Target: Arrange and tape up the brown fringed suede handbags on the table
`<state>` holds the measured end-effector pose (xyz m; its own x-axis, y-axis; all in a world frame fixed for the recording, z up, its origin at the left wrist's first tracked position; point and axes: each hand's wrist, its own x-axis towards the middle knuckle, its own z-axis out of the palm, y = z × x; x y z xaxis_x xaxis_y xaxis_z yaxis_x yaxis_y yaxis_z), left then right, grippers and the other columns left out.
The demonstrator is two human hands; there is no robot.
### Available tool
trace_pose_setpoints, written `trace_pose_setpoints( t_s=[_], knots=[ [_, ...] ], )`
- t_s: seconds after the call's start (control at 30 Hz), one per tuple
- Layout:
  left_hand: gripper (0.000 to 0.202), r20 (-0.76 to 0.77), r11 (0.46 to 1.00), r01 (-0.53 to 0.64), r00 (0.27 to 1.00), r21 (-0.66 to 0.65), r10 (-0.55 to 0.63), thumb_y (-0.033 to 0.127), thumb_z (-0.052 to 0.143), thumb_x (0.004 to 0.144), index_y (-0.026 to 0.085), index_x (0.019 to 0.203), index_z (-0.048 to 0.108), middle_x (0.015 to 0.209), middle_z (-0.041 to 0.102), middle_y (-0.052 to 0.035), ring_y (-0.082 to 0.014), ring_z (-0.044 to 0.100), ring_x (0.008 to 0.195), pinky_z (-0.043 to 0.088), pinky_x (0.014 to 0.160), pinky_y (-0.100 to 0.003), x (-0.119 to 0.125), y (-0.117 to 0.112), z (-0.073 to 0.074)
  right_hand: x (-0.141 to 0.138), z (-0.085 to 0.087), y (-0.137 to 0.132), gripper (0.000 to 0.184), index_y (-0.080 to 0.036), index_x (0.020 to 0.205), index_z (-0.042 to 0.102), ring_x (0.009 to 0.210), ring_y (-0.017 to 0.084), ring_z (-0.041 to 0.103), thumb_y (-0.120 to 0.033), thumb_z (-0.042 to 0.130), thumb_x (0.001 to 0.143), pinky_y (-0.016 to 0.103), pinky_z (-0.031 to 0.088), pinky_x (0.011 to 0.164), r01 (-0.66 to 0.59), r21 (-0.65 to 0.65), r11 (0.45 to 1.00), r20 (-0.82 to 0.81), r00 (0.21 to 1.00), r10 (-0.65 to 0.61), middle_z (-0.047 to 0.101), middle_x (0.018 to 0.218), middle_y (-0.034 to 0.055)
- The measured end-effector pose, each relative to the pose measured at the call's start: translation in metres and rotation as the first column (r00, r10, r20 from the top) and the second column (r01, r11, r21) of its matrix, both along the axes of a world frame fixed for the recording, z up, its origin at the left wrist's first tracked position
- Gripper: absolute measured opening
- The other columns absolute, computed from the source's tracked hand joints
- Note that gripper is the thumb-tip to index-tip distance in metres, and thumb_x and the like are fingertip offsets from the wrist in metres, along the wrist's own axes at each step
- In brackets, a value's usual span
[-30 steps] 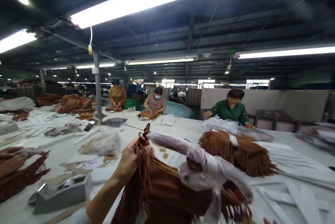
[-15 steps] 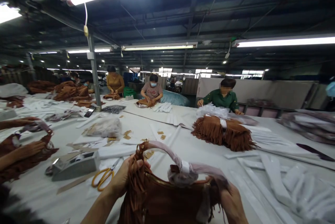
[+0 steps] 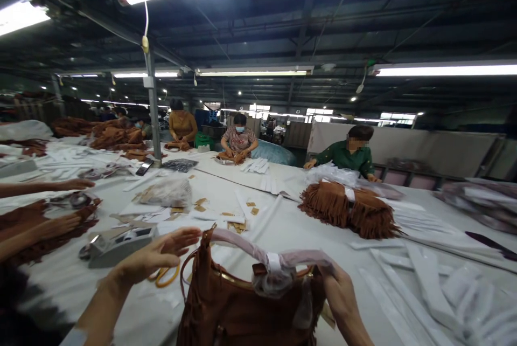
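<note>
A brown fringed handbag [image 3: 234, 308] stands upright on the white table [image 3: 299, 227] right in front of me. Its handle [image 3: 246, 243] is wrapped in pinkish plastic film. My left hand [image 3: 153, 257] hovers just left of the bag with fingers stretched out flat, holding nothing. My right hand [image 3: 341, 297] is closed on the bag's right end, next to the handle's base. Yellow-handled scissors [image 3: 163, 276] lie under my left hand.
A grey tape dispenser [image 3: 117, 243] sits to the left. Another person's hands [image 3: 60, 225] work on a brown bag at far left. A second fringed bag [image 3: 349, 211] lies mid-table. White paper strips [image 3: 428, 292] cover the right. Several workers stand across the table.
My left hand let go of the bag's left fringe and opened, moving left and away. The bag has settled lower on the table; my right hand stays on its right end.
</note>
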<state>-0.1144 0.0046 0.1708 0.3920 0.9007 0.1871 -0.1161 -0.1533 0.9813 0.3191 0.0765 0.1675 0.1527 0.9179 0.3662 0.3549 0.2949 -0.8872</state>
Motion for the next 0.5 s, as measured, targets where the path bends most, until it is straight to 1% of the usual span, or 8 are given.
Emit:
trace_pose_setpoints(
  t_s=[0.07, 0.13, 0.2, 0.27, 0.33, 0.37, 0.43, 0.5],
  knots=[
    [0.060, -0.136, 0.991, -0.121, 0.982, 0.061, 0.128, 0.034, 0.066, 0.082, 0.030, 0.137, 0.044, 0.148, 0.042, -0.0082, -0.0289, 0.033, 0.139, 0.024, 0.116, -0.050, 0.008, 0.001, 0.018, -0.002, -0.002, 0.000, 0.041, -0.018, 0.075, 0.070, 0.067, 0.026, 0.062, -0.055, 0.053, 0.072, 0.033, 0.051, 0.061, -0.021, -0.006, 1.000, 0.014, 1.000, 0.021, 0.069, 0.067, 0.0041],
    [0.066, -0.332, 0.960, -0.191, 0.909, 0.206, 0.252, 0.036, 0.069, 0.079, 0.031, 0.139, 0.042, 0.146, 0.043, -0.0085, -0.0295, 0.035, 0.137, 0.026, 0.115, -0.049, 0.031, 0.005, 0.035, -0.004, -0.003, 0.000, 0.040, -0.018, 0.076, 0.071, 0.069, 0.026, 0.063, -0.055, 0.054, 0.074, 0.033, 0.052, 0.061, -0.040, -0.022, 0.999, 0.041, 0.998, 0.041, 0.070, 0.068, 0.0039],
    [0.077, -0.543, 0.893, -0.172, 0.741, 0.417, 0.396, 0.033, 0.077, 0.070, 0.032, 0.139, 0.042, 0.142, 0.046, -0.0088, -0.0315, 0.040, 0.133, 0.024, 0.114, -0.053, 0.062, 0.014, 0.046, -0.004, -0.003, 0.000, 0.040, -0.019, 0.078, 0.071, 0.073, 0.027, 0.064, -0.055, 0.054, 0.076, 0.033, 0.053, 0.064, -0.062, -0.042, 0.997, 0.051, 0.997, 0.064, 0.071, 0.073, 0.0046],
    [0.079, -0.681, 0.815, -0.090, 0.501, 0.573, 0.534, 0.028, 0.079, 0.066, 0.032, 0.136, 0.045, 0.130, 0.054, -0.0094, -0.0326, 0.048, 0.123, 0.017, 0.113, -0.061, 0.093, 0.024, 0.051, -0.002, -0.001, -0.002, 0.042, -0.019, 0.079, 0.072, 0.076, 0.029, 0.065, -0.057, 0.054, 0.076, 0.036, 0.054, 0.068, -0.063, -0.045, 0.997, 0.052, 0.996, 0.066, 0.072, 0.076, 0.0056],
    [0.065, -0.717, 0.749, 0.000, 0.289, 0.662, 0.634, 0.024, 0.077, 0.068, 0.029, 0.128, 0.052, 0.119, 0.057, -0.0099, -0.0324, 0.053, 0.114, 0.015, 0.109, -0.067, 0.117, 0.035, 0.051, 0.003, -0.001, -0.003, 0.046, -0.019, 0.080, 0.072, 0.078, 0.030, 0.065, -0.060, 0.054, 0.077, 0.038, 0.055, 0.072, -0.049, -0.036, 0.998, 0.071, 0.996, 0.052, 0.073, 0.078, 0.0069],
    [0.055, -0.709, 0.719, 0.050, 0.225, 0.694, 0.669, 0.024, 0.076, 0.071, 0.027, 0.122, 0.055, 0.117, 0.057, -0.0106, -0.0324, 0.054, 0.112, 0.016, 0.108, -0.067, 0.127, 0.040, 0.050, 0.006, -0.002, -0.005, 0.049, -0.018, 0.082, 0.072, 0.079, 0.030, 0.065, -0.063, 0.053, 0.076, 0.039, 0.055, 0.073, -0.049, -0.034, 0.998, 0.086, 0.995, 0.052, 0.073, 0.078, 0.0075],
    [0.034, -0.694, 0.673, 0.170, 0.193, 0.720, 0.694, 0.024, 0.072, 0.075, 0.021, 0.106, 0.060, 0.114, 0.058, -0.0119, -0.0320, 0.054, 0.111, 0.025, 0.107, -0.061, 0.139, 0.047, 0.046, 0.012, -0.006, -0.010, 0.056, -0.018, 0.085, 0.072, 0.081, 0.032, 0.065, -0.069, 0.053, 0.074, 0.042, 0.055, 0.074, -0.097, -0.044, 0.994, 0.097, 0.990, 0.101, 0.073, 0.080, 0.0091],
    [0.016, -0.717, 0.672, 0.253, 0.214, 0.696, 0.663, 0.020, 0.065, 0.078, 0.019, 0.094, 0.060, 0.102, 0.062, -0.0108, -0.0288, 0.059, 0.100, 0.040, 0.097, -0.049, 0.145, 0.052, 0.043, 0.016, -0.013, -0.019, 0.065, -0.018, 0.094, 0.072, 0.085, 0.034, 0.066, -0.076, 0.055, 0.069, 0.045, 0.055, 0.078, -0.217, -0.055, 0.975, 0.087, 0.971, 0.221, 0.073, 0.087, 0.0108]
  ],
)
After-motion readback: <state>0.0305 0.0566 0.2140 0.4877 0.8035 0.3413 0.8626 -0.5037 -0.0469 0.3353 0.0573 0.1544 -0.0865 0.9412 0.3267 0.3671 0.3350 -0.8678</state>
